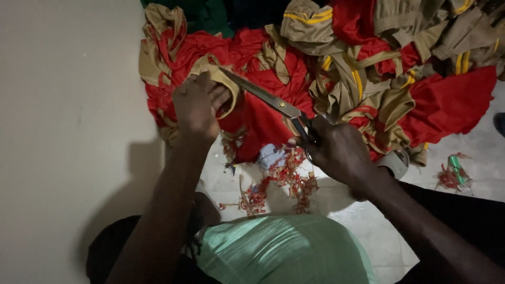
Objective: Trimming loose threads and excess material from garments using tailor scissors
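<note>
While the left hand (195, 108) pinches a khaki trim (223, 79) on red cloth (263, 121), the right hand (336, 150) grips large scissors (273, 100), blades touching that trim.

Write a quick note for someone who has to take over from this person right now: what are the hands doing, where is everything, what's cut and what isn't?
Left hand: grips a fold of tan fabric at the edge of the heap, holding it up.
Right hand: closed around the handles of the scissors; the blades point at the held fold, and whether they are parted is hard to tell.
Where things are: the heap of red and tan garments lies on the floor ahead; red scraps lie between heap and knees.
Done: some trimming, judging by the scraps.
Left: the held fold looks uncut; most of the heap appears untouched.
</note>
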